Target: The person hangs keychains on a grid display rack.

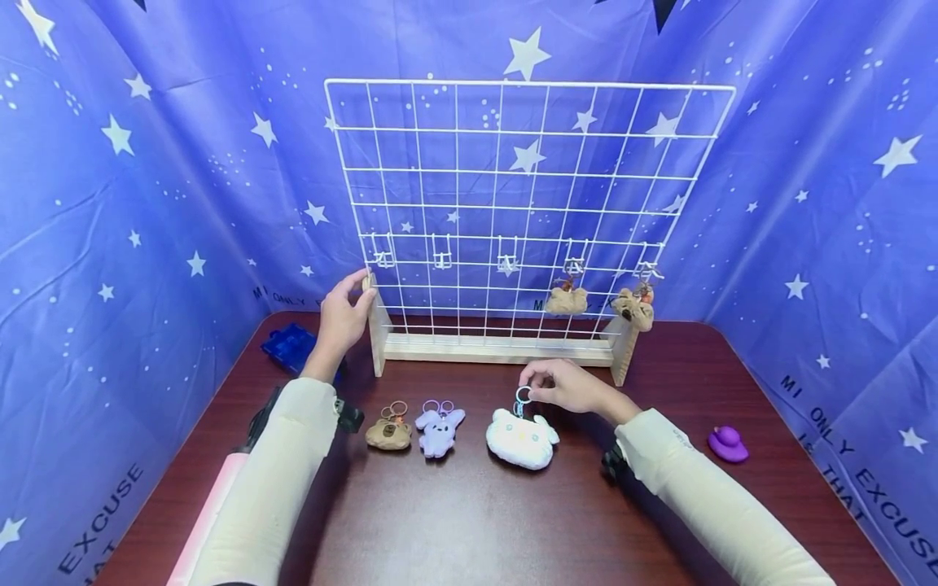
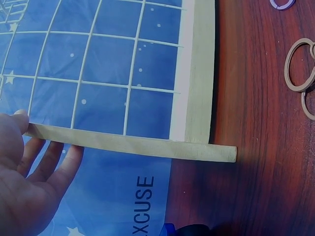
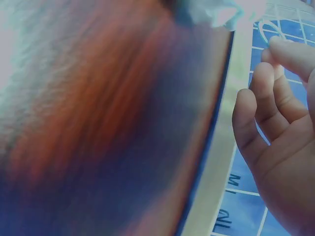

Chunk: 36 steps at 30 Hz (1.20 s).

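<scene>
My left hand (image 1: 344, 317) holds the upper end of the rack's left wooden post (image 2: 133, 145), thumb on one side and fingers on the other. With thumb and fingertip, my right hand (image 1: 567, 385) pinches the pale ring (image 1: 523, 395) of a white plush keychain (image 1: 522, 439). Whether that plush touches the table cannot be told. To its left lie a lilac plush keychain (image 1: 439, 431) and a brown plush keychain (image 1: 389, 434). On the white wire grid rack (image 1: 501, 207), two brown plush keychains (image 1: 567, 301) (image 1: 636, 308) hang from the two rightmost hooks.
Several metal hooks line the grid, among them a middle hook (image 1: 507, 263) bearing nothing. A blue translucent plastic object (image 1: 291, 346) sits behind my left forearm. At the right is a purple toy duck (image 1: 728, 443) on the dark red table (image 1: 454, 521). Starry blue cloth (image 1: 183, 163) surrounds the table.
</scene>
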Motion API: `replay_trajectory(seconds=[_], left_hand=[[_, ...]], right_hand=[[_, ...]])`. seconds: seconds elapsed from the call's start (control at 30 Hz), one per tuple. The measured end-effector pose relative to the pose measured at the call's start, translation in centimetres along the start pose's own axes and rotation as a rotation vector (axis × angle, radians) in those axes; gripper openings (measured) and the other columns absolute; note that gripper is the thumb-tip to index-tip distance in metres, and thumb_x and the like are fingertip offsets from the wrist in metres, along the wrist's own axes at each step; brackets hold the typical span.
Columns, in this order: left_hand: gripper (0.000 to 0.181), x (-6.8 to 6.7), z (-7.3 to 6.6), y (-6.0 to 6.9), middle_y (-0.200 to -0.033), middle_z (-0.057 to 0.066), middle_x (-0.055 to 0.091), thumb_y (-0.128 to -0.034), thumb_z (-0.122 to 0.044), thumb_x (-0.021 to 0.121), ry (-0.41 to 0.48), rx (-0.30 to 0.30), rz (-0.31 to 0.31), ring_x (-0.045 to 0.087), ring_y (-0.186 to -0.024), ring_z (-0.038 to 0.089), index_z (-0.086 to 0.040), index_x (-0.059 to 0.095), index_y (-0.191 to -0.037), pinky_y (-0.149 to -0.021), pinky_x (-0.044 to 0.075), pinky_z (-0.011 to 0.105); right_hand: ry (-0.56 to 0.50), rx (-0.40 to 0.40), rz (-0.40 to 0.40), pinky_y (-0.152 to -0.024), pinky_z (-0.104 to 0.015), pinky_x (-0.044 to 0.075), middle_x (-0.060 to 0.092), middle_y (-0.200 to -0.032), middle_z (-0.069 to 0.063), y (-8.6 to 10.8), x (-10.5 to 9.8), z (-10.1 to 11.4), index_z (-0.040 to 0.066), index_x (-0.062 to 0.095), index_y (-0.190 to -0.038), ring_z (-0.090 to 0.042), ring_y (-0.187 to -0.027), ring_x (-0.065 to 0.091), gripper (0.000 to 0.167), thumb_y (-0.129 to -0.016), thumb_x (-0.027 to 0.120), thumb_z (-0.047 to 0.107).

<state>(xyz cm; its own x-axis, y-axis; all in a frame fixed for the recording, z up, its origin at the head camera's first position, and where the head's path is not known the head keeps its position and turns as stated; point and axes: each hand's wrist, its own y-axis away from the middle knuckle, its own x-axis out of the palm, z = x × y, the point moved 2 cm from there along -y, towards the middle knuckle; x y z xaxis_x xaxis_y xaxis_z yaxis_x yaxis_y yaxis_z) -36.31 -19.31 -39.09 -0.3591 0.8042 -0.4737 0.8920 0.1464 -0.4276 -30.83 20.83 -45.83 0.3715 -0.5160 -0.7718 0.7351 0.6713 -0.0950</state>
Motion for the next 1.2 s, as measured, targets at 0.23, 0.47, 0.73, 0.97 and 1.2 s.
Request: replay_trajectory(seconds=[0.23, 0.47, 0.73, 0.97, 1.2], left_hand=[[0.042, 0.0, 0.0, 0.0, -0.128, 0.022, 0.067, -0.101, -0.018, 0.064, -0.001, 0.001, -0.001, 0.068, -0.109, 0.04, -0.01, 0.06, -0.142, -0.094, 0.055, 0.051], [0.043, -0.2, 0.0, 0.0, -0.13, 0.022, 0.066, -0.1014, -0.02, 0.064, -0.005, 0.0, 0.01, 0.066, -0.11, 0.04, -0.012, 0.059, -0.143, -0.096, 0.052, 0.052], [0.043, -0.2, 0.0, -0.1, -0.13, 0.022, 0.065, -0.1018, -0.021, 0.063, -0.02, 0.001, 0.007, 0.064, -0.111, 0.04, -0.012, 0.058, -0.144, -0.097, 0.051, 0.053], [0.043, -0.1, -0.1, -0.1, -0.129, 0.021, 0.066, -0.1016, -0.022, 0.064, -0.018, -0.002, 0.005, 0.065, -0.108, 0.039, -0.012, 0.059, -0.144, -0.093, 0.053, 0.052], [0.044, -0.1, 0.0, 0.1, -0.129, 0.023, 0.065, -0.102, -0.021, 0.063, -0.021, -0.002, 0.006, 0.066, -0.109, 0.04, -0.011, 0.058, -0.144, -0.094, 0.053, 0.053]], right_hand=[[-0.016, -0.022, -0.015, -0.071, -0.025, 0.052, 0.072, -0.088, 0.006, -0.2, -1.0, 1.3, 0.018, 0.069, -0.108, -0.004, -0.081, 0.063, 0.014, -0.096, 0.07, 0.011], [-0.045, -0.04, -0.028, -0.071, -0.025, 0.052, 0.073, -0.088, -0.004, -0.5, -2.0, 2.6, 0.014, 0.069, -0.11, -0.007, -0.08, 0.063, 0.013, -0.097, 0.069, 0.011], [0.003, -0.052, -0.084, -0.072, -0.026, 0.051, 0.073, -0.086, 0.002, -0.9, -3.3, 3.5, 0.014, 0.07, -0.107, -0.007, -0.079, 0.063, 0.015, -0.094, 0.071, 0.008], [0.046, -0.057, -0.114, -0.07, -0.025, 0.051, 0.073, -0.084, 0.004, -1.3, -4.6, 4.3, 0.017, 0.07, -0.106, -0.005, -0.077, 0.063, 0.015, -0.094, 0.072, 0.009], [0.103, -0.051, -0.153, -0.066, -0.025, 0.049, 0.071, -0.083, 0.005, -1.6, -5.8, 4.8, 0.012, 0.07, -0.109, -0.005, -0.074, 0.06, 0.015, -0.094, 0.072, 0.012]])
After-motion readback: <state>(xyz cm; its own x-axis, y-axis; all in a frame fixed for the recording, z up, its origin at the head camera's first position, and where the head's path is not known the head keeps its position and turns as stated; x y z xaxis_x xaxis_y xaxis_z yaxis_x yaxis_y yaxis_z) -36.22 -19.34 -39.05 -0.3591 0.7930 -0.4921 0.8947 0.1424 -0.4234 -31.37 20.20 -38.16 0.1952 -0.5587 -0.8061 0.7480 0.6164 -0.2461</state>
